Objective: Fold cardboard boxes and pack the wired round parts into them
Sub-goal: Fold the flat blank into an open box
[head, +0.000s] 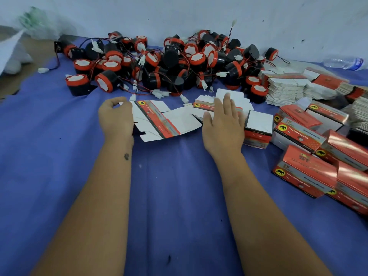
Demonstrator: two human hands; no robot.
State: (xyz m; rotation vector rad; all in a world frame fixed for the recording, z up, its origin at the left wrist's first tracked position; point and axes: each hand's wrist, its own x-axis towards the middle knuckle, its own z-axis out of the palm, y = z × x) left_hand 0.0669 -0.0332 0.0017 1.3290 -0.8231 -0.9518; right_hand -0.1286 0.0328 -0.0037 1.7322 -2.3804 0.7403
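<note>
The left hand (116,116) has a narrow grip: its curled fingers pinch the left edge of an unfolded flat box (161,121), white inside with a red and grey printed stripe. The right hand's (222,124) grip is wide, with straight fingers pressing down on a second flat box (201,103) that lies just right of the first and touches it.

Everything rests on a blue cloth (175,196) covering the worktop, with a pale wall (179,14) behind it. Beyond the held flat box, against the wall, sprawls the pile of wired round parts (169,60), black bodies with red rims, red and black leads and white plugs, the nearest plugs lying just beside the box's far edge. To the right of the held box stands a cluster of folded boxes (304,168), red with a yellow elephant badge, the nearest one upright just beside the right hand. Farther right and back sits a stack of flat blanks (284,88). At the far right edge lies a clear plastic bottle (344,63). Far left of the box, white plastic bags (14,48) are blurred.
</note>
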